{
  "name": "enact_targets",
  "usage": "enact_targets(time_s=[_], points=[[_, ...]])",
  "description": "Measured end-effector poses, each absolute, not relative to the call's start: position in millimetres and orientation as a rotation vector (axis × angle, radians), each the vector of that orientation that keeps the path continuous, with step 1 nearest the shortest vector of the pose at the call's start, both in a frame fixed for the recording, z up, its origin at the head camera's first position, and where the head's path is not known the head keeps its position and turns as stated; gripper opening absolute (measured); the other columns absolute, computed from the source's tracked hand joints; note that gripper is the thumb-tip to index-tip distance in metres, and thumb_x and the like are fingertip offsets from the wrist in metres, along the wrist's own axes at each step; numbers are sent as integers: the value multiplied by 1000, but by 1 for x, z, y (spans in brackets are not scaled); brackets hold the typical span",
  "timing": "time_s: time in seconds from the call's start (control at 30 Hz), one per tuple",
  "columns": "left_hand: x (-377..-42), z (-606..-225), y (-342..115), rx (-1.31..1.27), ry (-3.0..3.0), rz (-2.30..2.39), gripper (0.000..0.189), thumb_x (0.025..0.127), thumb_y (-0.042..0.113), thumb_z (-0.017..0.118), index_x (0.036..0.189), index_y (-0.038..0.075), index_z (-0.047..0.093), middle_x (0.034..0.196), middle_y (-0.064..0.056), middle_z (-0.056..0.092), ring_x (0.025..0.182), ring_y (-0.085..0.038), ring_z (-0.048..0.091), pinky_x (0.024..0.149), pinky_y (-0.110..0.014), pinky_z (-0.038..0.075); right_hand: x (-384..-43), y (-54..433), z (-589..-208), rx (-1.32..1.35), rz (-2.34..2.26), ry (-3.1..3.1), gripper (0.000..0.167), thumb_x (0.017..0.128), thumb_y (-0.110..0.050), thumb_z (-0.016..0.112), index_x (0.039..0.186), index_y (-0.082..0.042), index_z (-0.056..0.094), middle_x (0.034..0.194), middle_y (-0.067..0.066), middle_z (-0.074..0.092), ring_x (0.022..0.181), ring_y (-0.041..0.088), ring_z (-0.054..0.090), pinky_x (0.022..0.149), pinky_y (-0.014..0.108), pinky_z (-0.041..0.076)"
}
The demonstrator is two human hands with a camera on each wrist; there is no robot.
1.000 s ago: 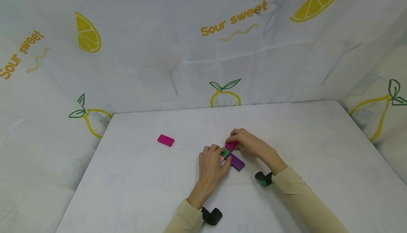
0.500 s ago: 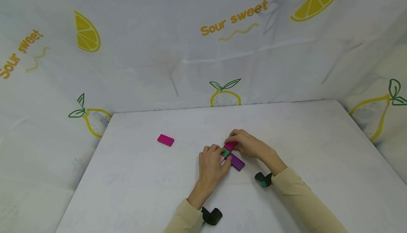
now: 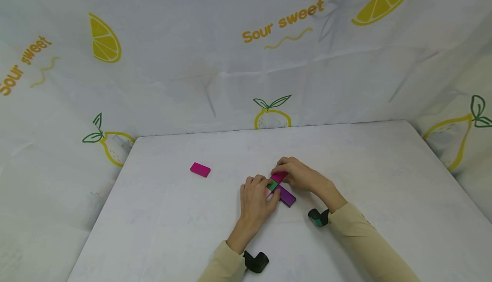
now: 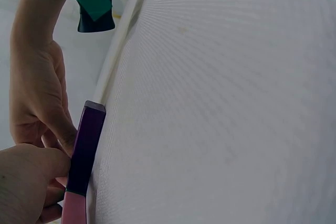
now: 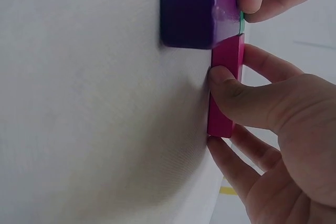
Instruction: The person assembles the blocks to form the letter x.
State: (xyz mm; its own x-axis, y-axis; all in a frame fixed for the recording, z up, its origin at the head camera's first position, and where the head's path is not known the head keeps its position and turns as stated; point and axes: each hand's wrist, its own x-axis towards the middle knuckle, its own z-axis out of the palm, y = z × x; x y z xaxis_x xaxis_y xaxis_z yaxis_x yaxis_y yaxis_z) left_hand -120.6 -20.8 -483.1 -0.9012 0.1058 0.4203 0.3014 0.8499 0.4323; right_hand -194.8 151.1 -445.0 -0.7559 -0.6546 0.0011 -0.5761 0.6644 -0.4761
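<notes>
So the action's all at the magenta block (image 3: 279,177), lying on the bench right of the middle, its near end up against a green block (image 3: 272,184). The right hand (image 3: 303,176) has it pinched: thumb on one long side, a finger opposite, another fingertip down by the far end. Next to the green one sit a pink block (image 3: 267,192), mostly covered by fingers, and a purple block (image 3: 287,196) running off toward the person. Purple and magenta meet around a corner (can't tell if they truly touch there). The left hand (image 3: 256,198) is curled over that little group, thumb against the purple block, index by the green.

My read: the step in hand is lining the magenta block up flush with the green while the other hand steadies the rest. The next move probably calls for a small nudge to square the seam, then letting go gently so nothing skews.

Further out, a second magenta block (image 3: 200,169) lies loose, well apart to the left on the bench (image 3: 161,218). Black wrist cameras (image 3: 256,262) poke out by both sleeves (image 3: 226,262), and behind everything hangs a lemon-print cloth (image 3: 173,98).
</notes>
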Motion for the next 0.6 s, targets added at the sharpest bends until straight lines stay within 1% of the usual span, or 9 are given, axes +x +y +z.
enact_targets(time_s=[0.6], points=[[-120, -482, -21, -300, -2627, -694, 22, 82, 32, 82, 93, 14, 80, 94, 1, 74, 88, -20, 61, 69, -27, 40, -195, 150, -445, -1003, -693, 2696, 29, 90, 5, 70, 116, -7, 76, 114, 8, 67, 109, 27, 61, 95, 42, 55]])
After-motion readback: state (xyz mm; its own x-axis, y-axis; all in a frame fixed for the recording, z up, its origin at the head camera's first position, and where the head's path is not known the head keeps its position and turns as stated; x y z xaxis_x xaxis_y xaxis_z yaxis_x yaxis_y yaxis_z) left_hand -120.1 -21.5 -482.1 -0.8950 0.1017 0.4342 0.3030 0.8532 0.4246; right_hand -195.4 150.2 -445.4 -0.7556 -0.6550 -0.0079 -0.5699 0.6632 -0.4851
